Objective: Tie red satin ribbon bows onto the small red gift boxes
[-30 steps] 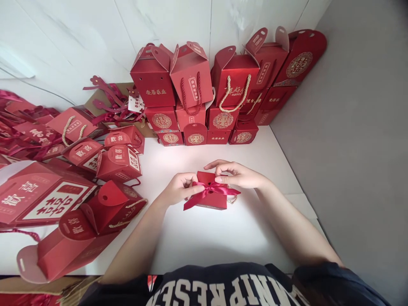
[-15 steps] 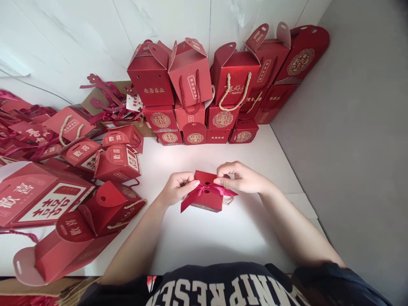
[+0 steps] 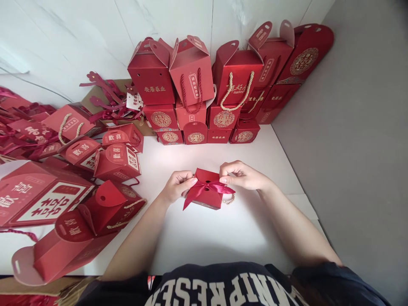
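Observation:
A small red gift box (image 3: pixel 208 200) sits on the white table in front of me, with a gold twisted cord handle (image 3: pixel 230 199) at its right side. Across its top runs a dark pink satin ribbon (image 3: pixel 195 193), tied in the middle near two holes, its tails spreading left and right. My left hand (image 3: pixel 179 185) is closed at the box's upper left, thumb and finger pinching the ribbon there. On the other side, my right hand (image 3: pixel 244 175) pinches the ribbon near the box's upper right edge. The fingers partly hide the ribbon loops.
Stacked red gift boxes (image 3: pixel 193 80) stand against the tiled wall. More red boxes (image 3: pixel 116 161) crowd the left, beside a carton of ribbons (image 3: pixel 108 100). A large box (image 3: pixel 41 195) and an open-topped box (image 3: pixel 60 246) lie nearer. A grey wall (image 3: pixel 357 127) borders the right.
My right hand has shifted slightly right, and both hands a little away from me. The left ribbon tail hangs slightly higher and further right. Both pinches stay closed.

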`<act>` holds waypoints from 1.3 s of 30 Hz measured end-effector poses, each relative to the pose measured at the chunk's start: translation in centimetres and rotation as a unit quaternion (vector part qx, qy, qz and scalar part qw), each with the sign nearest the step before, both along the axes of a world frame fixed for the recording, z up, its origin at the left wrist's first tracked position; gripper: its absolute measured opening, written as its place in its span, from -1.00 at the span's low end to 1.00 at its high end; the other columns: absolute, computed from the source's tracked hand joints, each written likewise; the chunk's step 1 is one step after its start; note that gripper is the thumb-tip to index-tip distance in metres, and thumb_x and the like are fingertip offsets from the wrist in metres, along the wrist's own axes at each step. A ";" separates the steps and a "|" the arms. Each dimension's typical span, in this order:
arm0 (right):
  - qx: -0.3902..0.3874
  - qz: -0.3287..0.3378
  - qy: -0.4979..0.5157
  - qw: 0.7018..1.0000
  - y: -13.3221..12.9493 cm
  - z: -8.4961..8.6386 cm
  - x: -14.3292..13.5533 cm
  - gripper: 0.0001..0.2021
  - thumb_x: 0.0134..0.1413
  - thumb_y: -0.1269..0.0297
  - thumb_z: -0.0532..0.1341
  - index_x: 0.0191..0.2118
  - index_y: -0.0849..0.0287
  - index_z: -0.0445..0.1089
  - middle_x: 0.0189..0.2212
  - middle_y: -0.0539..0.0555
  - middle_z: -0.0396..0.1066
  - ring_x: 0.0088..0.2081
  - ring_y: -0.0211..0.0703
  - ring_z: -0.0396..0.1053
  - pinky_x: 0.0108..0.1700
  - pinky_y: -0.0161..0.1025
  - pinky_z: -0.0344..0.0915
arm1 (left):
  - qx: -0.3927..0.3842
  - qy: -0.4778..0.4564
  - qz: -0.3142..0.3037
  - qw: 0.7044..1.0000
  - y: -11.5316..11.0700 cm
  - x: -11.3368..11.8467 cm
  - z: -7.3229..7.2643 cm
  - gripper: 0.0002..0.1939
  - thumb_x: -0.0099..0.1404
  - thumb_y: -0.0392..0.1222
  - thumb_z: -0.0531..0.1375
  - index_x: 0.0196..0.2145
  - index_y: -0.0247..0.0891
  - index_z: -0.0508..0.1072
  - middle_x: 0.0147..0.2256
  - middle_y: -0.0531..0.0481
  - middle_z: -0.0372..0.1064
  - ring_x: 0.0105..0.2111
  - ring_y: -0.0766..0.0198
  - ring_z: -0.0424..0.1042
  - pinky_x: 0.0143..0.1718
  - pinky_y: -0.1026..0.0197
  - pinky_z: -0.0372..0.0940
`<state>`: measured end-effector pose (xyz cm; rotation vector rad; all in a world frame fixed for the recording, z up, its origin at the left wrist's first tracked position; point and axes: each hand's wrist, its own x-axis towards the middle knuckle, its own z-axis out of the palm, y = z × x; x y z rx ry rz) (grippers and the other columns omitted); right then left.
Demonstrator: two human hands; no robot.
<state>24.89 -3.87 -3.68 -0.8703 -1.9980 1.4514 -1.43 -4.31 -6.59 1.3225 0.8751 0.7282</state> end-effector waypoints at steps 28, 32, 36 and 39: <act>-0.063 0.004 0.050 0.997 0.1 0.1 -1.1 -0.63 0.22 0.03 0.20 -0.51 0.18 0.32 0.00 0.13 0.32 0.02 -0.07 0.33 0.07 -0.14 0.21 | 0.067 0.128 0.053 0.988 -0.5 0.5 1.7 -0.50 0.22 0.00 0.27 -0.63 -0.31 0.11 -0.64 0.16 0.06 -0.60 0.48 0.07 -0.56 0.36 -0.04; -0.058 -0.030 0.057 0.996 0.2 0.0 -1.3 -0.69 0.21 0.05 0.21 -0.43 0.17 0.33 -0.01 0.13 0.33 0.00 -0.07 0.34 0.03 -0.15 0.23 | 0.062 0.123 0.083 0.987 -0.6 0.5 1.9 -0.51 0.27 -0.03 0.22 -0.64 -0.30 0.11 -0.66 0.16 0.04 -0.63 0.49 0.05 -0.58 0.36 -0.06; -0.048 -0.133 0.023 0.990 0.4 0.1 -0.4 -0.70 0.19 -0.03 0.20 -0.23 0.12 0.33 -0.22 0.06 0.40 -0.20 -0.12 0.37 -0.13 -0.18 0.28 | 0.025 0.097 0.065 0.993 -0.3 0.0 1.9 -0.51 0.31 0.04 0.15 -0.64 -0.27 0.14 -0.74 0.17 0.07 -0.72 0.48 0.09 -0.63 0.35 -0.01; -0.050 -0.119 -0.080 0.988 0.3 0.8 1.0 -0.60 0.22 -0.12 0.12 -0.30 0.15 0.39 -0.35 0.05 0.44 -0.28 -0.12 0.38 -0.15 -0.18 0.27 | 0.000 0.083 0.046 0.995 -0.1 -0.4 1.7 -0.52 0.30 0.09 0.14 -0.63 -0.27 0.22 -0.78 0.16 0.11 -0.77 0.47 0.09 -0.69 0.35 -0.03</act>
